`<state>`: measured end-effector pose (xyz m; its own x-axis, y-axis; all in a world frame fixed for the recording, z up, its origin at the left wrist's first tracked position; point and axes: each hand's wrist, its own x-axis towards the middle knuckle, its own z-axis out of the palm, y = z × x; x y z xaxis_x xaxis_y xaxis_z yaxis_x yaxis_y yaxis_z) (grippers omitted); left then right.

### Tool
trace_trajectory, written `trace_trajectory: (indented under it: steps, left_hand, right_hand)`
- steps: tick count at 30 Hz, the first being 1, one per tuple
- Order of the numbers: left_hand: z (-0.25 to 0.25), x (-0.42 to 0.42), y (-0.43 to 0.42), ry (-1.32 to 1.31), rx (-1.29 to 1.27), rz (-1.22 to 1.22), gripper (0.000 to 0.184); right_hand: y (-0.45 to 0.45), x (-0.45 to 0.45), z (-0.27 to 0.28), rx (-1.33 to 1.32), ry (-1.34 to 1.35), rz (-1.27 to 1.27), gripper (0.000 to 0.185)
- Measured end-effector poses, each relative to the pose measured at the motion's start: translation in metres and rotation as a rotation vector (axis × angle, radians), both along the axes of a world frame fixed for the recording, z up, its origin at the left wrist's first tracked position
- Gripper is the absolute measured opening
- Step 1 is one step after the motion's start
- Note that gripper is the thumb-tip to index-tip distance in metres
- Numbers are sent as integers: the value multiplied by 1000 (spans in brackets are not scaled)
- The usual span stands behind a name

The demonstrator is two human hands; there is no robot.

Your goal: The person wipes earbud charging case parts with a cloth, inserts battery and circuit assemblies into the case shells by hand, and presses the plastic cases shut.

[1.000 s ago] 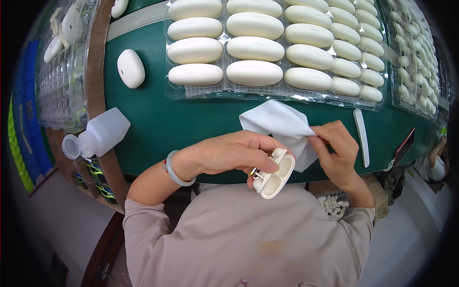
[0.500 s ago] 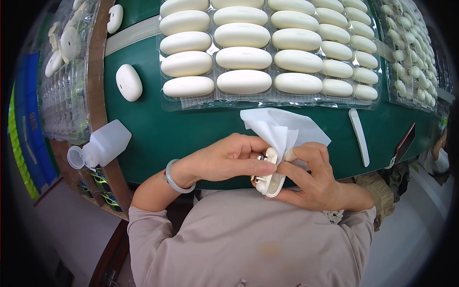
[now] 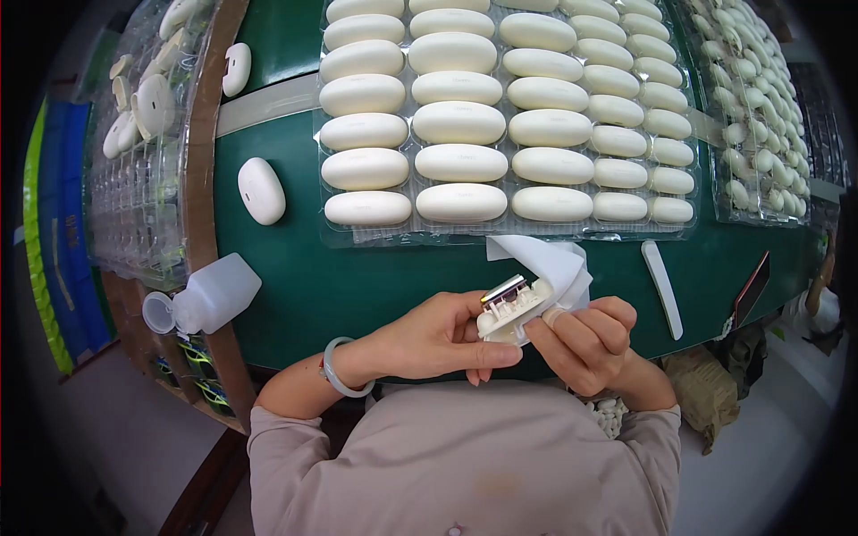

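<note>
Low over the table's near edge, my left hand [image 3: 424,341] grips a white plastic case part [image 3: 511,314], its thumb along the near side. The case part's inner ribs face up, and a shiny metallic piece with a dark strip shows along its far edge. My right hand [image 3: 585,347] is closed on a white cloth [image 3: 550,265], pinching it against the case part's right end. The cloth's loose corner folds up and away toward the tray. My fingers and the cloth hide part of the case part.
A clear tray [image 3: 536,234] of rounded white cases spans the far side. One white case [image 3: 262,191] lies left on the green table [image 3: 295,295], near a translucent bottle [image 3: 219,293]. A white flat stick [image 3: 661,290] and a dark phone-like object [image 3: 752,290] lie right.
The case part has turned in my left hand, exposing more of its inner ribs and metallic piece. My right hand has drawn the cloth closer around its end. The camera view has shifted.
</note>
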<state>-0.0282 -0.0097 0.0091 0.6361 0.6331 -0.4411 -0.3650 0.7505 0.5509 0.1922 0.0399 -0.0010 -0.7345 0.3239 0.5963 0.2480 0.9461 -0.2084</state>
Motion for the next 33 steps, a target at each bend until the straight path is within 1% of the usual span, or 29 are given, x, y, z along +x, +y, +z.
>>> trace_trajectory:
  steps: [1, 2, 5, 6, 9, 12, 15, 18, 21, 24, 27, 28, 31, 33]
  left_hand:
    - [-1, 0, 0, 70, -13, -61, 30]
    - [-5, 3, -4, 30, -10, 0, 20]
    - [-7, 0, -2, 87, -70, 7, 19]
    - [-7, 1, -2, 141, -68, 67, 20]
    - [-15, 3, -4, 154, -58, 42, 18]
    - [-15, 7, -6, 147, -75, 154, 17]
    - [-16, 6, -6, 125, -112, 126, 17]
    - [-15, 0, -2, 47, -142, 37, 16]
    - [-16, -1, -1, 10, -180, -9, 15]
    - [-14, 1, -1, -12, -245, 6, 15]
    - [-17, 3, 0, 6, -286, 26, 17]
    - [-17, 2, 1, -15, -298, 6, 17]
    - [-15, -2, 3, -62, -353, -35, 17]
    - [-15, -2, 3, -79, -420, -37, 15]
  right_hand:
    - [0, 0, -1, 7, -5, -16, 33]
    - [-1, 0, -2, 13, -11, -30, 33]
    - [-1, -8, -3, -170, -59, -64, 33]
    - [-3, -11, -5, -243, -87, -83, 36]
    - [-13, -14, -4, -320, -111, -153, 36]
    - [-21, -21, -4, -347, -83, -191, 36]
    - [-16, -22, -4, -467, 2, -125, 33]
    - [-2, -15, -5, -532, 10, 10, 31]
    - [7, -10, -5, -638, 24, 83, 28]
    - [10, -4, -14, -773, 101, 142, 27]
    - [13, 5, -16, -1048, 223, 243, 24]
    - [11, 7, -18, -1085, 302, 224, 18]
    - [-12, 9, -9, -1591, 943, -327, 16]
    - [-10, 3, 6, -1449, 1063, -607, 18]
